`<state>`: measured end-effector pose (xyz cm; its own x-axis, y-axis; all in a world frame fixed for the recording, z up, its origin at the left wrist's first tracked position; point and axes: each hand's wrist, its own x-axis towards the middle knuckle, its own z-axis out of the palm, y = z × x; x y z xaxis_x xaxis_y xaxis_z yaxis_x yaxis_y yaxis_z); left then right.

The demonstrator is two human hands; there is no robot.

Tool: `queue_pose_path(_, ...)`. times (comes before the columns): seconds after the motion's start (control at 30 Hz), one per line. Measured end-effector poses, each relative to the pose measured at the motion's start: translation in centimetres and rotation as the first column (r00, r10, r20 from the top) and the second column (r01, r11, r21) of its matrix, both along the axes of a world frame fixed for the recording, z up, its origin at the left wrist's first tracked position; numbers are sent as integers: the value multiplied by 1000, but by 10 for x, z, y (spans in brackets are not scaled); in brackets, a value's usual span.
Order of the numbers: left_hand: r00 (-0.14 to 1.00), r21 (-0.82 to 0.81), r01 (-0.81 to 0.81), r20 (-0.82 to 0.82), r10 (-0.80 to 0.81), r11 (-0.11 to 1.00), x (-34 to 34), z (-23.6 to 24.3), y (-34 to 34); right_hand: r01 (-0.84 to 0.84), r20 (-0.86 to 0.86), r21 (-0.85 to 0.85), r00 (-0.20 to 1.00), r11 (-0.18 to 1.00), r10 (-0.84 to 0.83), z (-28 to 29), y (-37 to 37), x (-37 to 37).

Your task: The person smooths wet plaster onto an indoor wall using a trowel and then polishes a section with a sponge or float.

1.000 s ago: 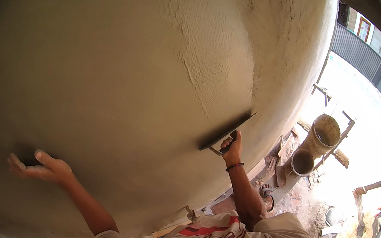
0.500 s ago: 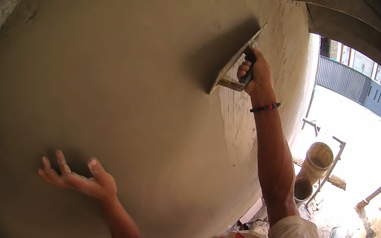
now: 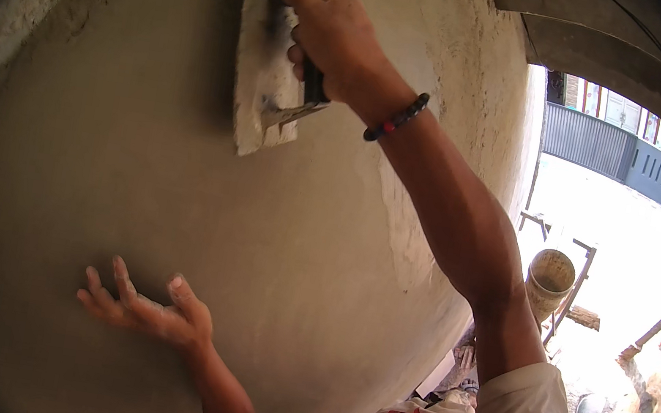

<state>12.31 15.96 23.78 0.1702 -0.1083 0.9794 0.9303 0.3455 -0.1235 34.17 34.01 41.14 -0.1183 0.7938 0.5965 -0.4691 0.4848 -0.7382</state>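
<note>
My right hand [image 3: 334, 40] is wrapped round the dark handle of a plastering trowel [image 3: 256, 84]. The trowel's long flat blade stands nearly upright at the upper middle of a plastered wall [image 3: 139, 169], its top cut off by the picture's edge. Whether the whole blade touches the plaster, I cannot tell. Low on the left, my left hand [image 3: 152, 312] is open and holds nothing, its fingers spread and smeared with plaster, close to the wall. A beaded bracelet [image 3: 396, 119] circles my right wrist.
Rough, uneven plaster [image 3: 22, 41] runs along the wall's upper left edge. A dirty bucket [image 3: 550, 278] stands at the right beside a metal frame [image 3: 580, 278]. Rubble and a small bowl [image 3: 591, 408] lie below it. Farther off is a grey gate [image 3: 588, 142]; a concrete beam [image 3: 601, 55] crosses overhead.
My right hand has swept the trowel leftward and up across the wall, and the blade has turned more upright. My left hand has shifted slightly right and stays open.
</note>
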Motion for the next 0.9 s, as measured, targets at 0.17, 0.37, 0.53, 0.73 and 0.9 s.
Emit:
queue_pose_path(0.17, 1000, 21, 25, -10, -25, 999, -11, -1, -2, -334, -34, 51, 941, 941, 335, -34, -51, -11)
queue_pose_path(0.37, 995, -53, -55, 79, 59, 997, 1, -2, -5, -776, -568, 128, 453, 618, 687, -86, 4, 53)
queue_pose_path(0.53, 996, -36, -20, 90, 23, 999, -4, -1, 0, -733, -70, 292, 625, 615, 778, -47, 96, 122)
queue_pose_path(0.73, 996, -40, -26, 81, 30, 999, -3, -3, -4, 95, 53, 982, 685, 161, -727, 37, 78, 86)
queue_pose_path(0.9, 997, -27, -9, 82, 11, 1000, -2, -2, -2, 21, -152, 984, 621, -177, -769, 68, 99, 59)
